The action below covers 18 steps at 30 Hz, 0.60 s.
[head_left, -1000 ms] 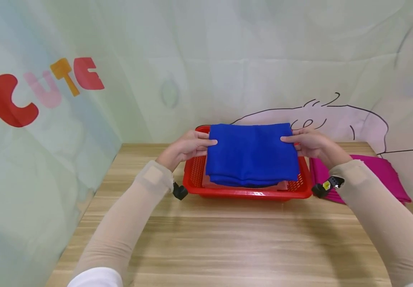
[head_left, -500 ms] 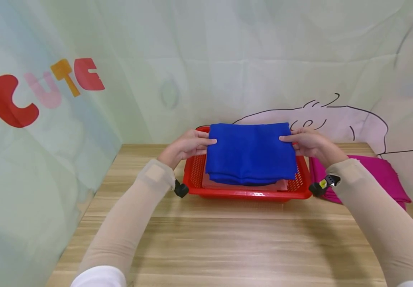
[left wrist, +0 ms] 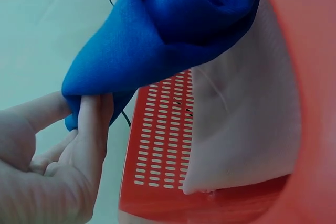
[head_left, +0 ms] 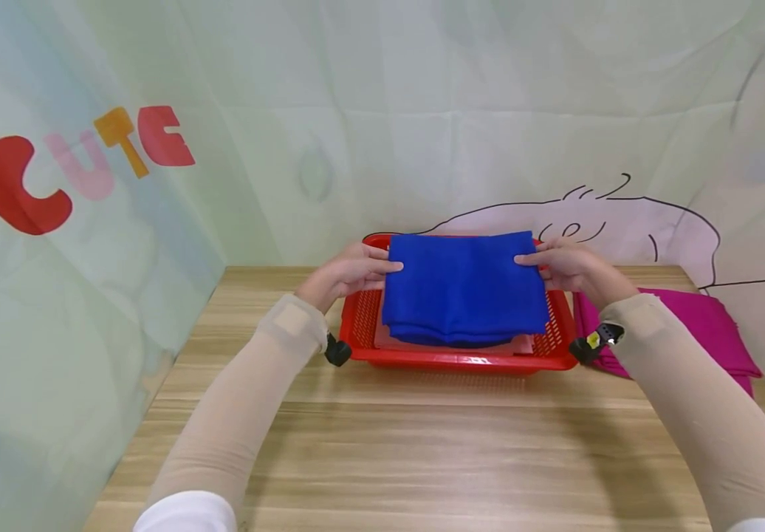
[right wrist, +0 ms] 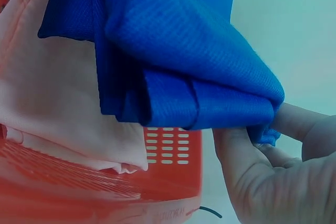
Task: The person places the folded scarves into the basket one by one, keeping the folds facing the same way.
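Note:
A folded blue cloth (head_left: 465, 284) hangs over the red plastic basket (head_left: 462, 360), held by its two far corners. My left hand (head_left: 349, 272) pinches its left edge, thumb on top and fingers beneath. On the opposite edge, my right hand (head_left: 571, 266) pinches the fabric the same way. Both wrist views show the blue cloth (left wrist: 173, 30) as a thick, many-layered fold sagging between the hands. Under it, a folded pale pink cloth (right wrist: 63, 93) lies in the basket, mostly covered by the blue one in the head view.
A folded magenta cloth (head_left: 708, 332) lies on the wooden table (head_left: 422, 458) to the right of the basket, partly behind my right wrist. A printed fabric backdrop (head_left: 382, 148) rises right behind the basket and along the left side.
The blue cloth has sunk very slightly toward the basket, and my right hand has shifted a little to the left. Both hands keep their pinch on it.

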Motion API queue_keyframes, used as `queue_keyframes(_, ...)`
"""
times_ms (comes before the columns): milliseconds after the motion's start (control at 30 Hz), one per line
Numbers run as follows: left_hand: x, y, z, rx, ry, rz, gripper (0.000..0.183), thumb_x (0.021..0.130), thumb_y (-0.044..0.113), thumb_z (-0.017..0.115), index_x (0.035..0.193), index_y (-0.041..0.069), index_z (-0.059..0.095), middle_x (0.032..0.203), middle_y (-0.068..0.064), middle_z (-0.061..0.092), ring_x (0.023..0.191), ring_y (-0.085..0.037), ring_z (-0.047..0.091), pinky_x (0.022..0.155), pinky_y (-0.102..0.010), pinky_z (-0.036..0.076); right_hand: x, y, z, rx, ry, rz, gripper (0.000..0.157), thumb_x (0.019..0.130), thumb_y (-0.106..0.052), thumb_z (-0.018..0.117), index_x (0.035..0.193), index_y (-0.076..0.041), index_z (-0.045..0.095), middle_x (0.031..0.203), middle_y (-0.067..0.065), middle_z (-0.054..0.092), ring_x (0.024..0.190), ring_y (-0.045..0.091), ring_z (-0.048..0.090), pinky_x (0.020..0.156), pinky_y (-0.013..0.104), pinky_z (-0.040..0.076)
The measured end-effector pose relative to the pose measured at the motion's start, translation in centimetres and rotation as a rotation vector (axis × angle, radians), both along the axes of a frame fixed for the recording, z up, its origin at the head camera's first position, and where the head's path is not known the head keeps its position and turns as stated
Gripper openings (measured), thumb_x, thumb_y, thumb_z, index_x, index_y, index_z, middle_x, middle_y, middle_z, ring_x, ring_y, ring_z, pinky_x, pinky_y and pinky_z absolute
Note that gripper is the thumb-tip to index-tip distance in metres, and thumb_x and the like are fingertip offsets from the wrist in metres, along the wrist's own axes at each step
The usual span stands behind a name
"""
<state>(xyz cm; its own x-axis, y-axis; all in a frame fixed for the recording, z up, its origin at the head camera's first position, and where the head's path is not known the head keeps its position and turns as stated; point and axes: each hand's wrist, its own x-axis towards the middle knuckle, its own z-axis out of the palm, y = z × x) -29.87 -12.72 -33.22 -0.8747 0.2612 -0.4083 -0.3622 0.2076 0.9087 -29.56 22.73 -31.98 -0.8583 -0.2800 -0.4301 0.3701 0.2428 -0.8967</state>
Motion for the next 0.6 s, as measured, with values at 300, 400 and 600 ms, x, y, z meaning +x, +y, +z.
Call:
queue_keyframes(300,-0.04,0.23,-0.53,-0.038,0.006,-0.017,0.068,0.094,0.015,0.071,0.151,-0.002,0.037,0.132,-0.017,0.059,0.11,-0.028,0.065,0.09,-0.033,0.056,0.22,-0.44,-0.32,0.006,-0.023,-0.009,0.038,0.1,-0.015,0.061,0.129,0.005,0.045,0.09,0.002,0.07,0.085,0.018,0.07,0.086,0.039,0.058)
queue_keyframes(400,-0.17,0.26,-0.65,-0.044,0.003,-0.018,0.068,0.094,0.015,0.071,0.151,-0.002,0.037,0.133,-0.017,0.059,0.11,-0.027,0.065,0.089,-0.033,0.056,0.21,-0.62,-0.5,0.022,-0.014,-0.029,0.033,0.1,-0.014,0.062,0.124,0.003,0.048,0.089,0.001,0.07,0.083,0.018,0.07,0.085,0.04,0.058)
queue_keyframes(600,-0.44,0.31,-0.65,-0.053,-0.002,-0.013,0.068,0.094,0.016,0.071,0.151,-0.002,0.037,0.132,-0.017,0.059,0.11,-0.027,0.065,0.088,-0.032,0.056,0.05,-0.71,-0.82,0.0,-0.026,-0.049,0.022,0.098,-0.012,0.064,0.113,0.0,0.052,0.086,0.002,0.071,0.08,0.019,0.071,0.081,0.038,0.06)
